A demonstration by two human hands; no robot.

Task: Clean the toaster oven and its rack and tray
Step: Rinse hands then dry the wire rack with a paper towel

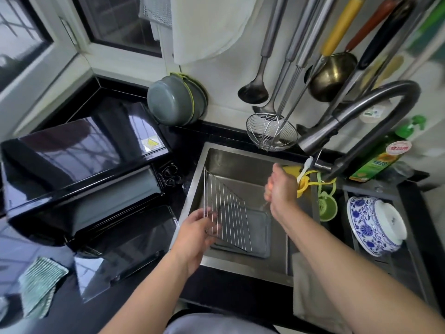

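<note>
1. The left hand [196,233] reaches forward over the near rim of the sink [243,268], its fingers curled round the near corner of the wire rack [225,208], which stands tilted.
2. Beneath the rack, the tray [258,233] lies flat on the sink floor.
3. Further in, the right hand [280,189] is raised, its fingers closed round a white brush [304,168].
4. On the counter to the left, the toaster oven [79,169] stands with its door [115,256] folded down.

Rack [226,210] over tray [257,235] in sink [240,263]
</note>
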